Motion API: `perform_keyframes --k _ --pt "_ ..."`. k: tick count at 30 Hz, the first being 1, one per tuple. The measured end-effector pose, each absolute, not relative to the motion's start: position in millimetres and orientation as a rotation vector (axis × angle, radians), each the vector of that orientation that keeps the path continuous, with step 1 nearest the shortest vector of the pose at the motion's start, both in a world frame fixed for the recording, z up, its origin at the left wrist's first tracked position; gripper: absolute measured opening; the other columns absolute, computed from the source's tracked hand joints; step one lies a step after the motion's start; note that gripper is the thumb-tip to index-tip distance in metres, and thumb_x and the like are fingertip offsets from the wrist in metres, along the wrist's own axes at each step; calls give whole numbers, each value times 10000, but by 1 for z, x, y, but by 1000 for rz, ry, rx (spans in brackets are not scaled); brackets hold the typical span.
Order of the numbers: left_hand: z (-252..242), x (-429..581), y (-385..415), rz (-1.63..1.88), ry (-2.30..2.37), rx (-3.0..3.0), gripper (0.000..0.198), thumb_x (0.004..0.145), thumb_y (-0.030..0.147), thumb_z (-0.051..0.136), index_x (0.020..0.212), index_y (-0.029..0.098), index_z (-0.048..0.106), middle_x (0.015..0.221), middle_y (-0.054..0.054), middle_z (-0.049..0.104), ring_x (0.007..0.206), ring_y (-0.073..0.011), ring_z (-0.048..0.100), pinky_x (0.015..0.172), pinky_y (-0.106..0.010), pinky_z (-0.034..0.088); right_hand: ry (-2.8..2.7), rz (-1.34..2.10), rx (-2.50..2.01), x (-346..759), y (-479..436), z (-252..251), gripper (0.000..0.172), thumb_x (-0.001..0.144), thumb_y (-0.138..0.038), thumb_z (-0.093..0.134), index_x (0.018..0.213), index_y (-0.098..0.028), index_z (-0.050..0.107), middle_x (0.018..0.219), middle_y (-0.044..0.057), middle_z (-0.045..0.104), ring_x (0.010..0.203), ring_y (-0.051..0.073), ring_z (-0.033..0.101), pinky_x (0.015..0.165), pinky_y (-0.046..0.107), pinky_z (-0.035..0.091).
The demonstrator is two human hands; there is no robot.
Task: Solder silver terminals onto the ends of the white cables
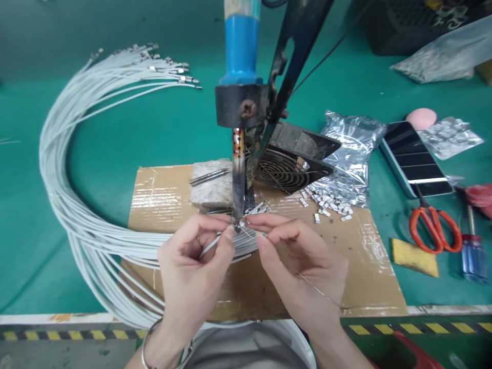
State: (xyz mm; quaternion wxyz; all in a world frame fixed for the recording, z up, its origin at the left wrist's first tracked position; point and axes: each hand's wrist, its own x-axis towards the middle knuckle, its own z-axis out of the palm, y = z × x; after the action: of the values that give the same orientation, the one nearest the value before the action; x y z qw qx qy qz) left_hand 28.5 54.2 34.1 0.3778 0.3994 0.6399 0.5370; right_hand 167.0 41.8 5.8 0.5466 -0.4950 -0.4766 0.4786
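Observation:
A blue-handled soldering iron (241,56) hangs tip down from a black bracket, its tip between my hands. My left hand (198,261) is closed on a white cable (209,247), pinching its end right by the tip. Thin solder wire (319,291) runs through my right hand (303,261), pinched between thumb and fingers, its end close to the tip. A tiny metal piece lies at the fingertips, too small to make out fully. Behind my hands, a bundle of white cables (57,154) crosses the cardboard and curves away to the left.
Cardboard (346,277) covers the bench under my hands. Behind it stand a black fan (288,164) and a whitish block (209,192). Small metal connectors (330,200) lie by a silvery plastic bag (351,148). To the right are a phone (415,156), orange-handled scissors (434,228), a yellow sponge (415,257) and a screwdriver (474,259).

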Motion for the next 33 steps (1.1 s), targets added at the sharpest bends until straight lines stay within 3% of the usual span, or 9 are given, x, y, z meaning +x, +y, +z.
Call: perform_keyframes --k 18,33 --pt "30 24 48 1302 1653 1055 151 817 70 840 773 209 799 864 -8 866 663 -91 759 605 -107 587 -1178 1049 -1212 167 47 9 213 963 -99 765 861 -270 692 1079 7 892 1007 196 856 914 315 646" --pt "31 25 51 1337 1626 1030 159 785 55 838 758 208 808 819 12 862 612 -64 739 578 -69 562 -1153 1082 -1207 165 44 8 190 990 -134 765 864 -256 694 1089 36 889 1011 214 851 899 337 650"
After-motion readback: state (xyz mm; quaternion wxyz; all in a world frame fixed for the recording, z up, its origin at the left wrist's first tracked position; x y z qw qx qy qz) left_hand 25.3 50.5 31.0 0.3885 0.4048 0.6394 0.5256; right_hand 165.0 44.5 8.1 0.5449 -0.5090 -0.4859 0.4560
